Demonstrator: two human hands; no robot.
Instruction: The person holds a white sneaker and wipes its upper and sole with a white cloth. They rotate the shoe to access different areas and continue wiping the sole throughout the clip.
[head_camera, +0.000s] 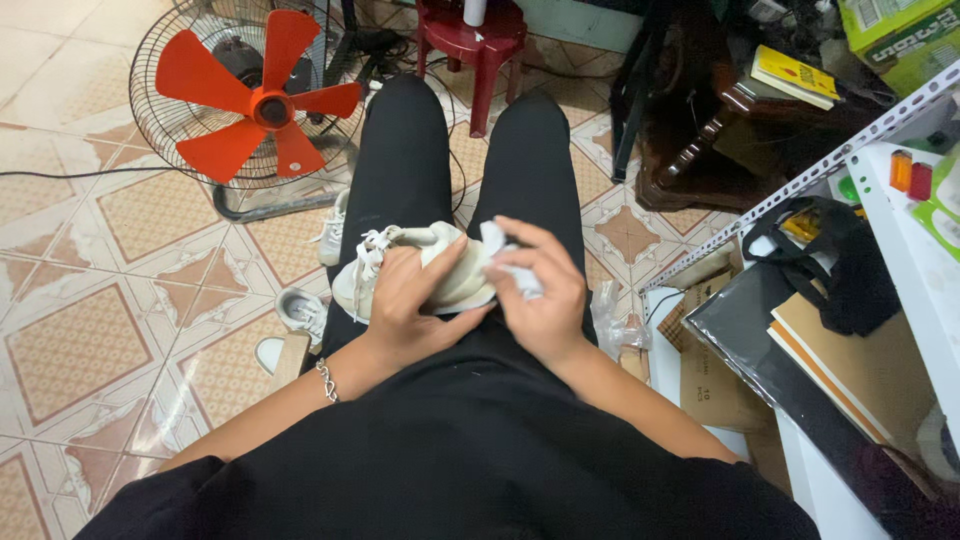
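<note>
Wiping a sneaker on the lap.
Left hand (405, 300) grips the sneaker (420, 268); right hand (540, 290), closed on a wipe (500, 245), rubs its heel; next, probably turn it.

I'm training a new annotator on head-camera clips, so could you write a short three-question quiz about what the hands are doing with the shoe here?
1. True or false: the left hand grips the pale sneaker resting on the person's lap.
2. What does the right hand press against the sneaker? A) a brush B) a white cloth or wipe C) a spray bottle
3. Fill in: the floor fan beyond the knees has blades coloured ____.

Key:
1. True: its fingers wrap over the sneaker near the laces.
2. B.
3. Red.
</note>
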